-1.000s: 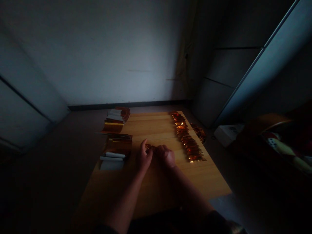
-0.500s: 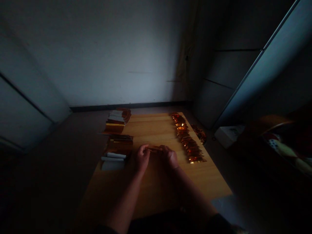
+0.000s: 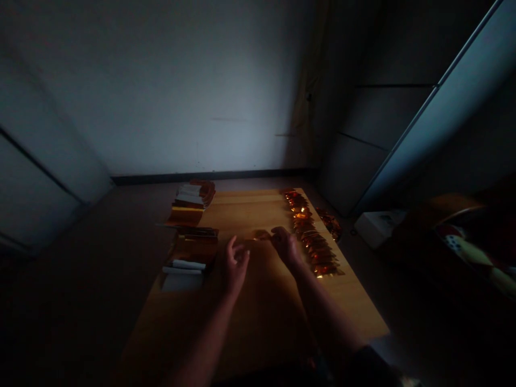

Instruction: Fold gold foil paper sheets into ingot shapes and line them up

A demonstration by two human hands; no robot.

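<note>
Currently, I read the right hand (image 3: 285, 244) as pinching one end of a folded strip of copper-coloured foil (image 3: 262, 235) between thumb and fingers. The strip extends from these fingertips toward the left hand; motion blur obscures its exact folds. The left hand (image 3: 236, 266) is unclenched, its thumb parted from its curved fingers, apart from the strip. Both hands are above a wooden table (image 3: 250, 207). To the left of the left hand, I locate copper-coloured sheets (image 3: 195, 246) at the table edge, with white-faced sheets (image 3: 183, 269) on their near side. Just right of the right hand, a row of folded foil pieces (image 3: 316, 247) runs from near to far, overlapping closely. Beyond that row, past the table edge, lies a heap of similar foil (image 3: 330, 223). Farther right of the right hand, I register a white box (image 3: 374, 228).
</note>
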